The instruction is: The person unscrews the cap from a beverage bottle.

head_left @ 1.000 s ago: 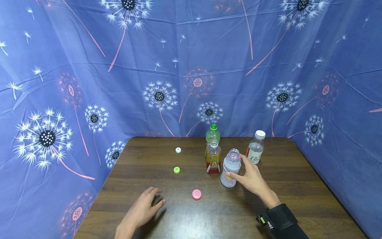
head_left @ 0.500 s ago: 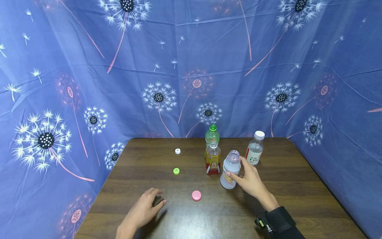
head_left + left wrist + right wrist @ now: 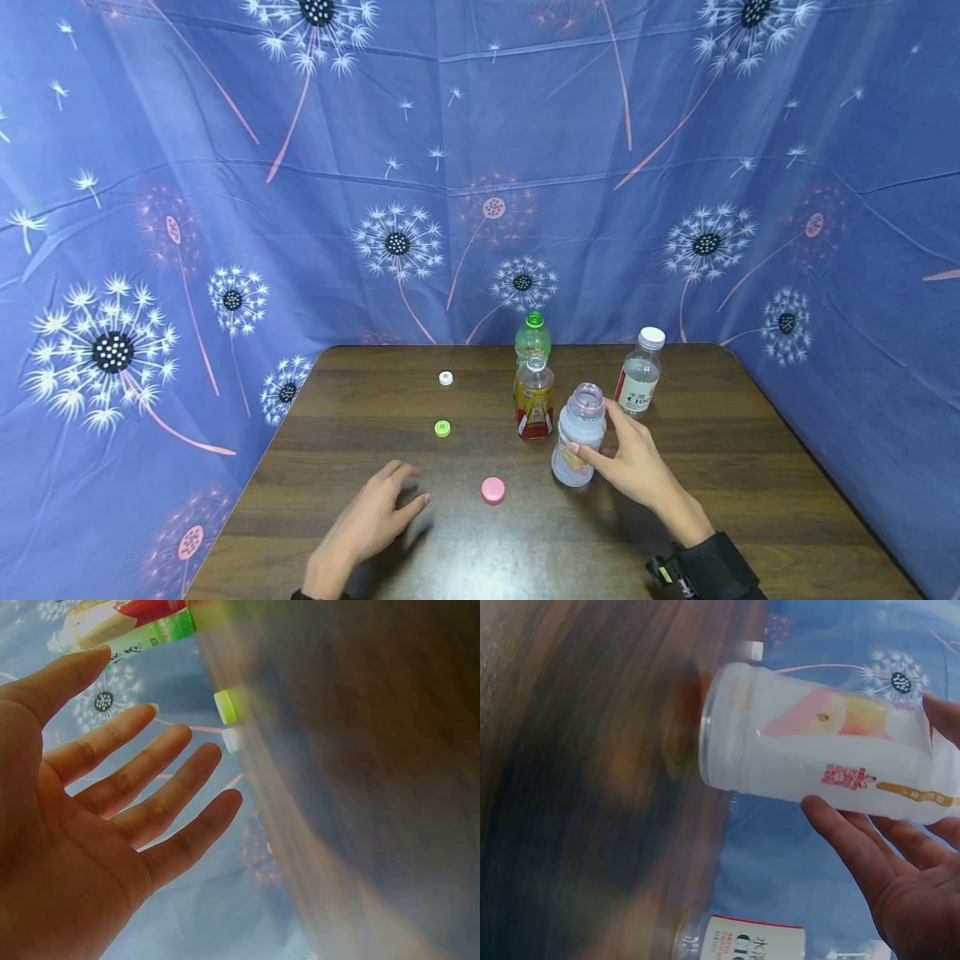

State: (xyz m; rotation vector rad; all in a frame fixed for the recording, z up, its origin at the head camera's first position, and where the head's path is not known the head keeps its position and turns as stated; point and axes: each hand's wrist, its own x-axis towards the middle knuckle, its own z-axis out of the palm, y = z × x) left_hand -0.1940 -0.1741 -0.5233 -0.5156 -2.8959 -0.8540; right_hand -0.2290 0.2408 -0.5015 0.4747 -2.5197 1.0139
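My right hand (image 3: 637,467) grips a white drink bottle (image 3: 578,442) round its side, thumb on the near face. The bottle has no cap on its clear, pinkish mouth; its label with pink and yellow fruit shows in the right wrist view. My left hand (image 3: 371,521) hovers over the table at left, fingers spread and holding nothing, as the left wrist view also shows. Between the two hands lies a pink cap (image 3: 492,490). A green cap (image 3: 442,428) and a white cap (image 3: 446,377) lie farther back.
An uncapped bottle with a yellow and red label (image 3: 535,400) stands just left of the white bottle. Behind it is an uncapped green bottle (image 3: 532,335). A clear bottle with a white cap (image 3: 639,375) stands at back right. A blue dandelion cloth (image 3: 600,208) hangs behind the wooden table (image 3: 337,417).
The right hand has brought the white bottle slightly nearer to me. The left hand has shifted a little to the right, toward the pink cap. The other bottles and caps stay put.
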